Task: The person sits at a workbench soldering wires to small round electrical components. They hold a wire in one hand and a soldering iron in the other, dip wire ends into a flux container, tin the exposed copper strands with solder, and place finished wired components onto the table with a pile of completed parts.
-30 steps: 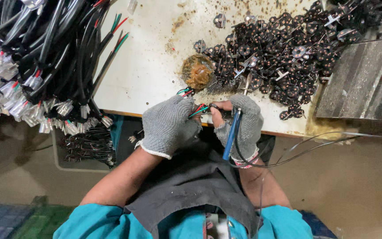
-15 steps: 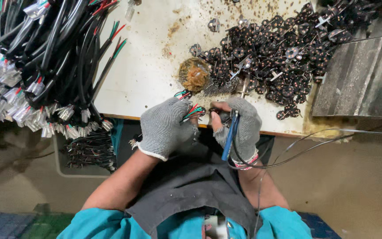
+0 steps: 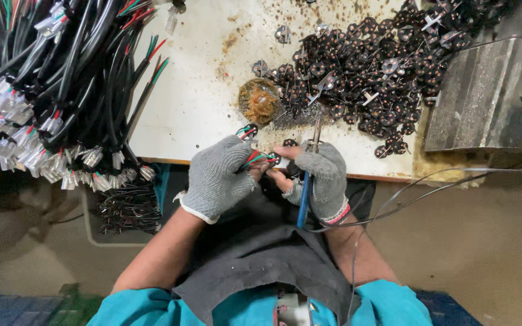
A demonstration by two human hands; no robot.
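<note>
I see both hands in grey knitted gloves, close together at the near edge of the white bench (image 3: 200, 90). The left hand (image 3: 219, 175) holds a thin bundle of red and green wires (image 3: 260, 158), its fingers pressed together around them. The right hand (image 3: 320, 178) is closed on a soldering iron (image 3: 307, 187) with a blue handle, its metal tip pointing far, toward the bench. The bare fingertips (image 3: 282, 181) of the right hand touch the ends of the wires. Just beyond the hands stands a round brown tin (image 3: 258, 101). To the right of it lies a heap of small black round parts (image 3: 370, 66). On the left hang many black cables (image 3: 61, 84) with white connectors.
</note>
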